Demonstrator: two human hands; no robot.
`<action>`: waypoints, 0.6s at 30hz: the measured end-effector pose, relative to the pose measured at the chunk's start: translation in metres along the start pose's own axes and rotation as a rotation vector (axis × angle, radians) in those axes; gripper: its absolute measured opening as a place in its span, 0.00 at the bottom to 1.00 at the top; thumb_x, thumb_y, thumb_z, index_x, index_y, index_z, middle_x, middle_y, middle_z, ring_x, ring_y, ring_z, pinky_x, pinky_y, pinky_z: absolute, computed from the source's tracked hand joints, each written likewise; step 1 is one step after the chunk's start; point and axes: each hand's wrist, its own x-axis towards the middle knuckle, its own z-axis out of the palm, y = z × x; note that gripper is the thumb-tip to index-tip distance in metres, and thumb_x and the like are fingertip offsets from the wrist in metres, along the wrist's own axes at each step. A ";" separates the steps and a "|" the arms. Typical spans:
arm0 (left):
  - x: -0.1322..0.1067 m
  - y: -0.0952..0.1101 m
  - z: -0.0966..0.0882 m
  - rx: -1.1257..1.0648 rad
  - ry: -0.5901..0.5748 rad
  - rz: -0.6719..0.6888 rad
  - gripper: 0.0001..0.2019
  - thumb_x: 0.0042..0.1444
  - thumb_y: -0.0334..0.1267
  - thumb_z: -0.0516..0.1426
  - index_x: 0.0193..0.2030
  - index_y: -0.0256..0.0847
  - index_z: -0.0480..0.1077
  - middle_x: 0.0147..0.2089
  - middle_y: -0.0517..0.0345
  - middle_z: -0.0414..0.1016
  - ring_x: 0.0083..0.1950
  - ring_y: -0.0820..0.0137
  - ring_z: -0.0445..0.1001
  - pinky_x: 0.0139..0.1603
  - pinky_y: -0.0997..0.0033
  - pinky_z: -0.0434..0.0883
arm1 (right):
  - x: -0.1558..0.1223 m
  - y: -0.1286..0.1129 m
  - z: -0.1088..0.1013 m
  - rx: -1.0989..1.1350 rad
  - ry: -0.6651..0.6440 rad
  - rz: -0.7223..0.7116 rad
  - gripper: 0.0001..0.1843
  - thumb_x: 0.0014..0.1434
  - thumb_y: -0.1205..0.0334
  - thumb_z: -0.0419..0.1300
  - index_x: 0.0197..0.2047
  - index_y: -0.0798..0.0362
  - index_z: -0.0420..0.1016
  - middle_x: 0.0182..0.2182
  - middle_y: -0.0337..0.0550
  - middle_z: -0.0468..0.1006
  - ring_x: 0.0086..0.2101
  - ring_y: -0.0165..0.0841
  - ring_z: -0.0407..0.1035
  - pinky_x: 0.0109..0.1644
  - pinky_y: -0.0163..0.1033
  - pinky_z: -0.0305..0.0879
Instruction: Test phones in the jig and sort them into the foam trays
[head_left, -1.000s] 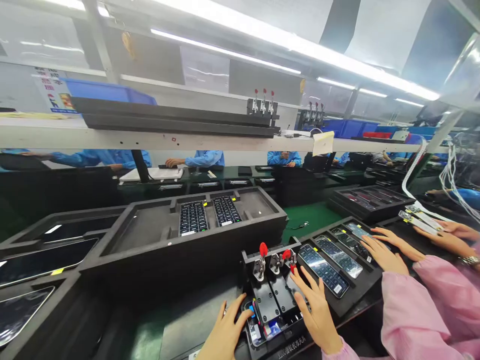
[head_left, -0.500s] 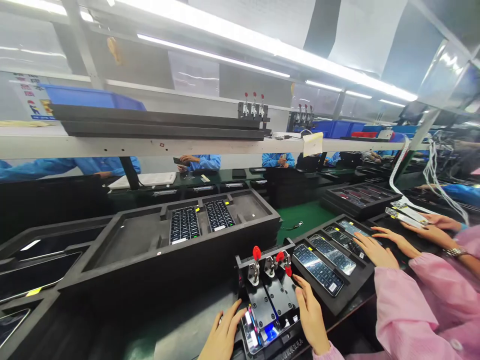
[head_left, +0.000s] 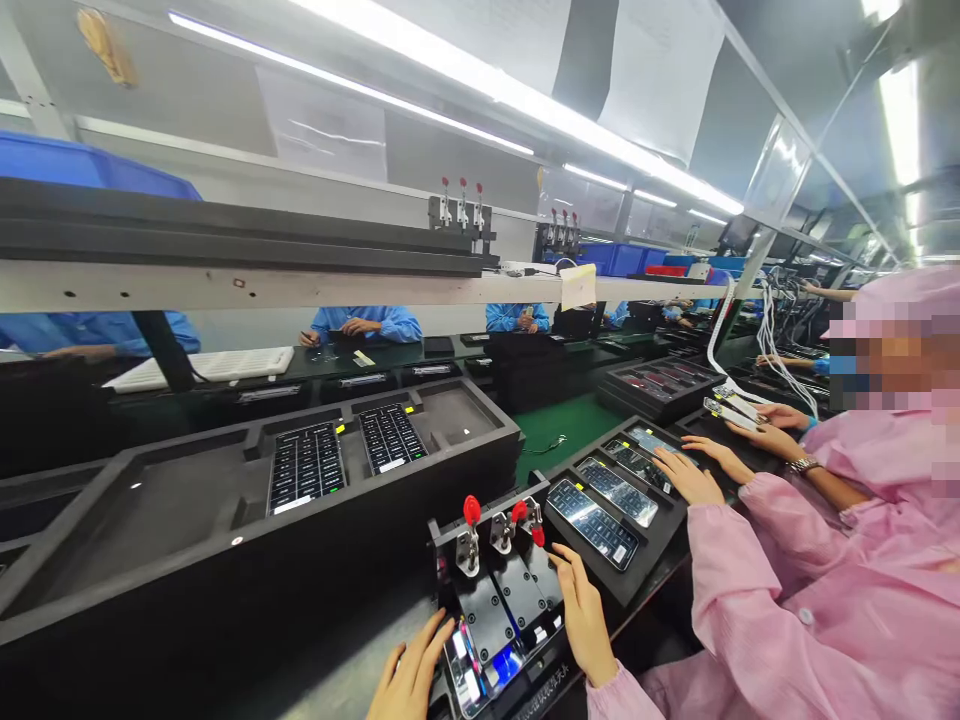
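Observation:
A black clamping fixture point(head_left: 486, 622) with red-tipped toggle clamps point(head_left: 471, 512) stands low in the middle of the head view. Under its plates lie phone-like panels; the leftmost panel point(head_left: 466, 675) shows a glossy face with white labels. My left hand point(head_left: 409, 672) rests at the fixture's left side, fingers stretched out, fingertips by that panel's edge. Along the right side lies my right hand point(head_left: 583, 612), its fingers extended and touching or nearly touching the fixture. Neither hand is closed round anything. The undersides of the fingers are hidden.
A deep black foam tray point(head_left: 187, 555) holding two phone panels point(head_left: 306, 465) stands at left. Right of the fixture, another foam tray point(head_left: 637, 552) carries several phones, with a co-worker's hands point(head_left: 690, 478) over it. A shelf point(head_left: 337, 290) crosses above; people in blue sit opposite.
My view has turned to the right, so everything shifts left in the picture. Both my hands stay beside the fixture. Across the bench, a person in blue has lowered a dark object toward the table.

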 end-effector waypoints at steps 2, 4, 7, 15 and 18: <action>0.000 0.001 -0.001 -0.009 -0.017 -0.006 0.47 0.44 0.69 0.50 0.66 0.45 0.45 0.65 0.43 0.54 0.61 0.53 0.60 0.58 0.50 0.59 | 0.000 -0.001 0.000 0.006 -0.007 -0.002 0.22 0.63 0.48 0.43 0.53 0.51 0.61 0.48 0.46 0.73 0.48 0.35 0.67 0.51 0.38 0.64; 0.001 0.002 -0.002 -0.014 -0.028 -0.005 0.46 0.44 0.68 0.50 0.66 0.45 0.46 0.65 0.42 0.54 0.61 0.52 0.60 0.58 0.48 0.58 | 0.000 -0.002 0.000 0.015 -0.013 -0.005 0.21 0.63 0.48 0.43 0.53 0.51 0.61 0.48 0.46 0.73 0.48 0.35 0.67 0.51 0.38 0.64; 0.001 0.004 -0.004 -0.012 -0.014 0.010 0.46 0.45 0.68 0.49 0.66 0.44 0.44 0.65 0.41 0.54 0.62 0.52 0.60 0.58 0.47 0.58 | 0.000 -0.003 0.001 0.020 -0.012 -0.007 0.21 0.63 0.48 0.42 0.53 0.51 0.61 0.48 0.46 0.72 0.49 0.35 0.67 0.52 0.38 0.63; 0.000 0.008 -0.007 -0.012 0.035 0.034 0.47 0.44 0.67 0.52 0.65 0.46 0.40 0.64 0.39 0.55 0.61 0.51 0.60 0.58 0.45 0.57 | -0.001 -0.006 0.001 0.016 0.009 -0.028 0.21 0.63 0.49 0.44 0.52 0.51 0.63 0.46 0.44 0.74 0.47 0.34 0.68 0.50 0.37 0.65; 0.001 0.008 -0.007 -0.015 0.042 0.042 0.47 0.44 0.65 0.54 0.65 0.47 0.39 0.64 0.39 0.56 0.61 0.50 0.60 0.57 0.44 0.58 | -0.001 -0.010 0.000 0.011 0.011 -0.037 0.20 0.63 0.50 0.44 0.51 0.51 0.64 0.46 0.44 0.74 0.48 0.34 0.68 0.50 0.37 0.65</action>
